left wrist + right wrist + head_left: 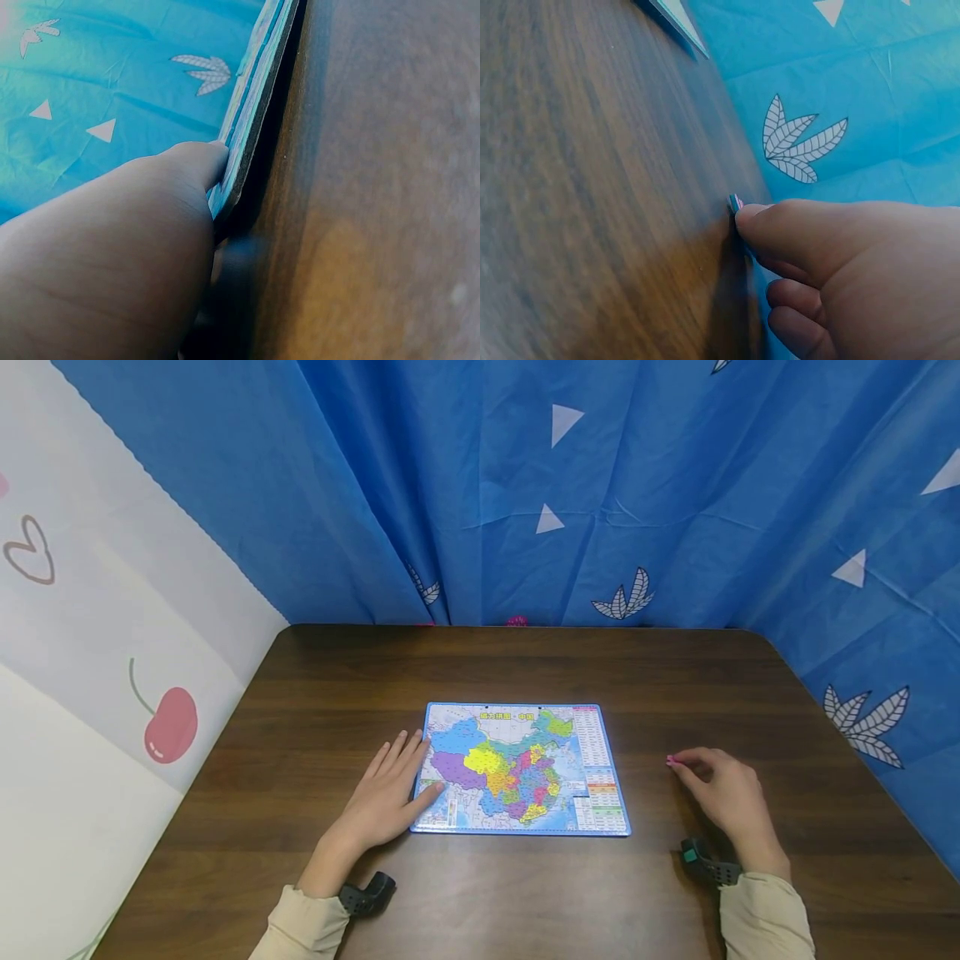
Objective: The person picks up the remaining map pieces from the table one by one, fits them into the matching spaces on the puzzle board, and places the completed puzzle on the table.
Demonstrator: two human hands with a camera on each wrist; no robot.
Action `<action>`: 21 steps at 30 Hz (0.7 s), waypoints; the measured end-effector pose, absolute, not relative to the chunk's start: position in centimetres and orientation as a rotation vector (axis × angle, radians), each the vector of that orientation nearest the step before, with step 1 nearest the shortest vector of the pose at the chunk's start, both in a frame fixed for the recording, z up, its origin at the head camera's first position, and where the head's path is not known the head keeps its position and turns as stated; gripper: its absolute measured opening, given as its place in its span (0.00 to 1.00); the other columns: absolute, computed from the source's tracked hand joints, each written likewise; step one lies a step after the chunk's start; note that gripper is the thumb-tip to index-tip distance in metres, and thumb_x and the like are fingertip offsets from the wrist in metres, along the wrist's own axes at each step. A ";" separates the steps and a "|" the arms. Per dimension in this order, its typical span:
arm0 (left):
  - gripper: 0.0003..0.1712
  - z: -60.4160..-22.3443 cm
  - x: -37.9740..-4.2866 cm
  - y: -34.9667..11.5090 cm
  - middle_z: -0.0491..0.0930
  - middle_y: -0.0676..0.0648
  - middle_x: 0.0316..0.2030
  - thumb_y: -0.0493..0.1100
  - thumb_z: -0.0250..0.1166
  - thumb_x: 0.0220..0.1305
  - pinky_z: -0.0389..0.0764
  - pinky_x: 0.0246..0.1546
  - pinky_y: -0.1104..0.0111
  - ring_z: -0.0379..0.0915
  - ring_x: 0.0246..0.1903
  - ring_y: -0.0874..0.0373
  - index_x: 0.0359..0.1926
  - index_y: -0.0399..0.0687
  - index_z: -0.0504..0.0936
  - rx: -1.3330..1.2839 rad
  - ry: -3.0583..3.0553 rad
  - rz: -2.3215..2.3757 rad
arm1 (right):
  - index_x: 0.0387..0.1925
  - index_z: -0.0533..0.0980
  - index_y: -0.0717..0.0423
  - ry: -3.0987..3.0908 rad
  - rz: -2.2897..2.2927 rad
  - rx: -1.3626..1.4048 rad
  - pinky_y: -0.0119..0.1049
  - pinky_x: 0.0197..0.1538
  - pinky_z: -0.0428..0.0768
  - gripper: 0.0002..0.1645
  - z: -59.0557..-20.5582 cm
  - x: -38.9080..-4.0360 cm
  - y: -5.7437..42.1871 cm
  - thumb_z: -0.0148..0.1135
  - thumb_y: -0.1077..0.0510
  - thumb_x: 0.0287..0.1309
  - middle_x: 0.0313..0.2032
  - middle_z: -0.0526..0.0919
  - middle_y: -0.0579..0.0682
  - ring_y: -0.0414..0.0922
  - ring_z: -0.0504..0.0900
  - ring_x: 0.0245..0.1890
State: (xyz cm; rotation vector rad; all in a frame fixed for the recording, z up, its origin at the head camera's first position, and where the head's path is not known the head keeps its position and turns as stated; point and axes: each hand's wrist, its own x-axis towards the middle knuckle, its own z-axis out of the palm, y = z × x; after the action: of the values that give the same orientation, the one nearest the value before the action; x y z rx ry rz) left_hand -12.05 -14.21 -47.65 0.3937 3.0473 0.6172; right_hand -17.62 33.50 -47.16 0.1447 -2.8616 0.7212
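Observation:
A map puzzle board (pixel 502 768) with a blue rim and many coloured regions lies flat on the table. My left hand (pixel 386 793) rests at its left edge, fingers straight, with the thumb on the lower left corner; the left wrist view shows the thumb (pixel 196 161) touching the board's edge (pixel 244 135). To the right of the board, my right hand (pixel 723 789) pinches a small pink puzzle piece (pixel 671 760) between thumb and forefinger. Only a sliver of that piece (pixel 736 202) shows past the thumb in the right wrist view.
The dark wooden table (pixel 360 668) has rounded far corners. A blue curtain (pixel 517 485) with leaf and triangle prints hangs along the back and right sides. On the left hangs a white cloth (pixel 97 610) with a cherry print. Each wrist wears a black camera (pixel 367 893).

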 end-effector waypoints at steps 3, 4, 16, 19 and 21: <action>0.48 -47.6 -12.1 -14.2 0.48 0.43 0.82 0.66 0.54 0.73 0.42 0.80 0.46 0.37 0.82 0.44 0.81 0.43 0.55 0.397 3.046 0.614 | 0.47 0.85 0.60 -2.854 0.725 0.149 0.58 0.41 0.82 0.12 -47.2 -17.6 33.4 0.71 0.59 0.64 0.46 0.86 0.65 0.59 0.84 0.41; 0.48 -47.6 -12.1 -14.2 0.48 0.43 0.82 0.66 0.54 0.73 0.42 0.80 0.46 0.38 0.82 0.44 0.81 0.43 0.55 0.396 3.045 0.611 | 0.47 0.85 0.60 -2.854 0.730 0.148 0.57 0.41 0.82 0.13 -47.1 -17.6 33.4 0.71 0.59 0.64 0.47 0.86 0.65 0.59 0.84 0.41; 0.48 -47.7 -12.1 -14.2 0.47 0.43 0.82 0.67 0.54 0.73 0.42 0.80 0.46 0.37 0.82 0.44 0.81 0.44 0.55 0.389 3.042 0.598 | 0.49 0.84 0.60 -2.817 0.757 0.163 0.53 0.41 0.83 0.14 -47.1 -17.7 32.9 0.71 0.58 0.65 0.47 0.86 0.64 0.57 0.82 0.41; 0.47 -47.7 -12.1 -14.2 0.47 0.43 0.82 0.67 0.53 0.74 0.41 0.81 0.46 0.37 0.82 0.44 0.81 0.44 0.55 0.385 3.039 0.597 | 0.50 0.84 0.60 -2.811 0.769 0.162 0.57 0.44 0.83 0.14 -47.1 -17.7 32.8 0.70 0.57 0.66 0.48 0.86 0.64 0.58 0.82 0.42; 0.47 -47.7 -12.1 -14.2 0.47 0.43 0.82 0.66 0.53 0.74 0.41 0.81 0.46 0.37 0.82 0.44 0.81 0.44 0.55 0.382 3.039 0.595 | 0.50 0.84 0.60 -2.809 0.782 0.163 0.59 0.46 0.82 0.15 -47.1 -17.8 32.7 0.70 0.57 0.66 0.49 0.85 0.64 0.59 0.82 0.44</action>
State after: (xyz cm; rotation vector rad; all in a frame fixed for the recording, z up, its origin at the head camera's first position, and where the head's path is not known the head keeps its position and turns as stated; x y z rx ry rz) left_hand -12.07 -14.22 -47.70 0.3816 3.0388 0.5951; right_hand -17.76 32.69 -47.06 0.1627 -2.8086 0.7822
